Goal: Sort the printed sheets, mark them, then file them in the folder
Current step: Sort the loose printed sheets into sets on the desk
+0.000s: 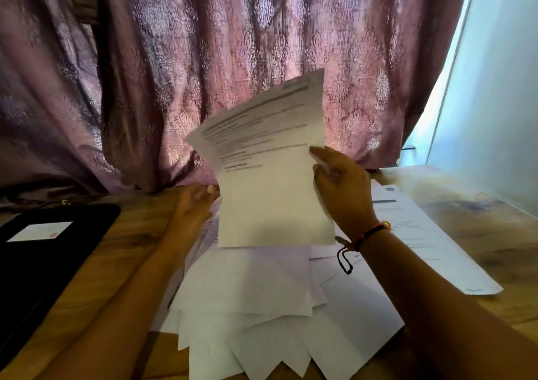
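Observation:
My right hand (pixel 339 181) holds a printed sheet (pixel 270 181) upright by its right edge, lifted above the table. The sheet's upper half carries lines of text and its lower half is blank. My left hand (pixel 193 205) is at the sheet's lower left edge, fingers curled; whether it grips the sheet is unclear. Below lies a loose fanned pile of white sheets (pixel 262 307), several overlapping. A black folder (pixel 43 263) with a white label (pixel 40 231) lies flat at the left.
Another printed sheet (pixel 431 243) lies flat on the wooden table (pixel 480 211) to the right of the pile. A purple patterned curtain (pixel 203 59) hangs right behind the table. A pale wall (pixel 500 88) stands at the right.

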